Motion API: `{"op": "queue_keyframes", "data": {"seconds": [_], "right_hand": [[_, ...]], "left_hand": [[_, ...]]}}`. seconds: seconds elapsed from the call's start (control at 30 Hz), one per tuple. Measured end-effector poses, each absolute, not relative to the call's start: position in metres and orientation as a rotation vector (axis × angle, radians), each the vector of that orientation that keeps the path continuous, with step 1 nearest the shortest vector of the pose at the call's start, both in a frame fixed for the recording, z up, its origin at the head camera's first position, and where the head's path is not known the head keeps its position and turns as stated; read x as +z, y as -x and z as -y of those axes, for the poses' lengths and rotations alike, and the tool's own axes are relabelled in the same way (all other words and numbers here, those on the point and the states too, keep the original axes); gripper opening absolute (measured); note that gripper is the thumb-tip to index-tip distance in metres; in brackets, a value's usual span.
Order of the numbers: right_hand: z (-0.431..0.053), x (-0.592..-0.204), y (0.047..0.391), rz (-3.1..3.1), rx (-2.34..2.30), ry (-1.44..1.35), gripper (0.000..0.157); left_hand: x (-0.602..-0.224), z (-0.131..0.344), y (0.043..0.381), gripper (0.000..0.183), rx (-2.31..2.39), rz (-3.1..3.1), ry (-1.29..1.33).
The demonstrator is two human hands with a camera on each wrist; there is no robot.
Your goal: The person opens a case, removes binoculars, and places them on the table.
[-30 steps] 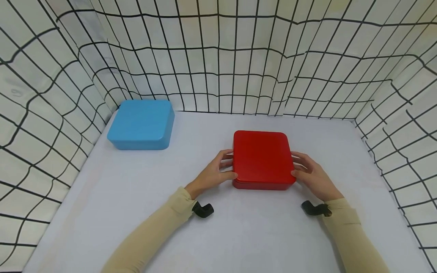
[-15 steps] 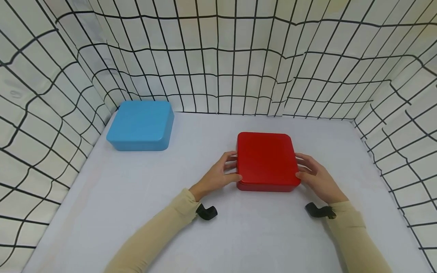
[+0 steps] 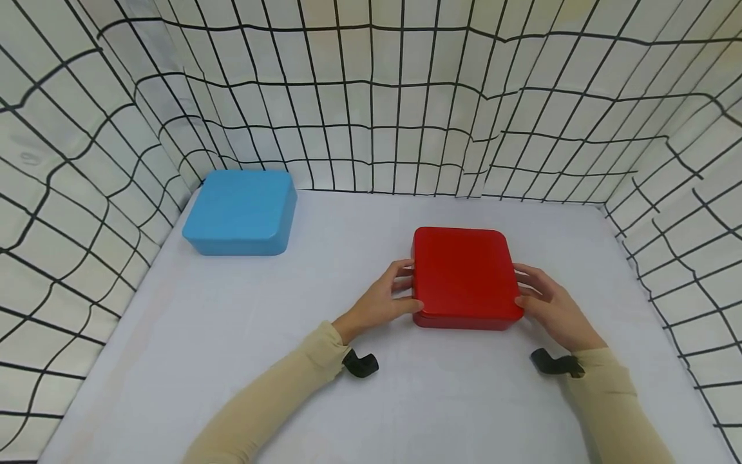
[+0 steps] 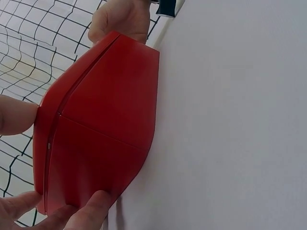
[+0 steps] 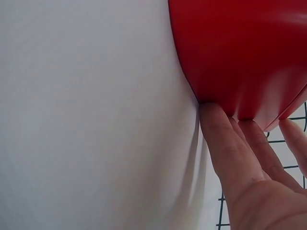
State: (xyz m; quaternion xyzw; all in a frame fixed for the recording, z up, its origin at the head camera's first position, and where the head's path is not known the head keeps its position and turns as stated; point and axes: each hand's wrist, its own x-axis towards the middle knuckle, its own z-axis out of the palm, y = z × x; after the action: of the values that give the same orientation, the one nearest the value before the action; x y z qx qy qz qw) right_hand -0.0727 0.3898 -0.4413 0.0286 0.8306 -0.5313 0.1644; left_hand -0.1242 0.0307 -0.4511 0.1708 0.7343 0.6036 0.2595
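A red lidded box (image 3: 464,277) lies flat on the white table, right of the middle in the head view. At its left side my left hand (image 3: 379,301) grips it, thumb at the near corner and fingers along the side wall. My right hand (image 3: 553,306) holds the opposite side in the same way. The left wrist view shows a lid seam running along the red box (image 4: 103,110), with fingertips (image 4: 98,203) against the wall. In the right wrist view, fingers (image 5: 220,129) press the wall low down, close to the table surface.
A light blue box (image 3: 240,209) sits at the back left of the white table (image 3: 324,412). Black grid netting (image 3: 371,103) over pale walls encloses the table at the back and both sides. A dark wrist mount (image 3: 361,364) sticks out by the left cuff.
Both hands have moved the red box to the right and slightly toward me, keeping their places on its two sides. The blue box stays where it was.
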Motion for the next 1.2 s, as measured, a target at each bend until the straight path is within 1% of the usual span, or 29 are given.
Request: {"op": "queue_keyframes", "data": {"seconds": [0.27, 0.6, 1.2], "right_hand": [[-0.401, -0.441, 0.068, -2.376, -1.499, -0.104, 0.075], [-0.407, -0.44, 0.064, -2.319, -1.608, -0.037, 0.07], [-0.429, -0.442, 0.059, -2.355, -1.55, -0.08, 0.072]], "left_hand": [[-0.452, -0.042, 0.121, 0.083, 1.636, -1.982, -0.47], [-0.45, -0.05, 0.118, 0.085, 1.623, -1.989, -0.464], [-0.451, -0.07, 0.117, 0.086, 1.624, -1.961, -0.506]]}}
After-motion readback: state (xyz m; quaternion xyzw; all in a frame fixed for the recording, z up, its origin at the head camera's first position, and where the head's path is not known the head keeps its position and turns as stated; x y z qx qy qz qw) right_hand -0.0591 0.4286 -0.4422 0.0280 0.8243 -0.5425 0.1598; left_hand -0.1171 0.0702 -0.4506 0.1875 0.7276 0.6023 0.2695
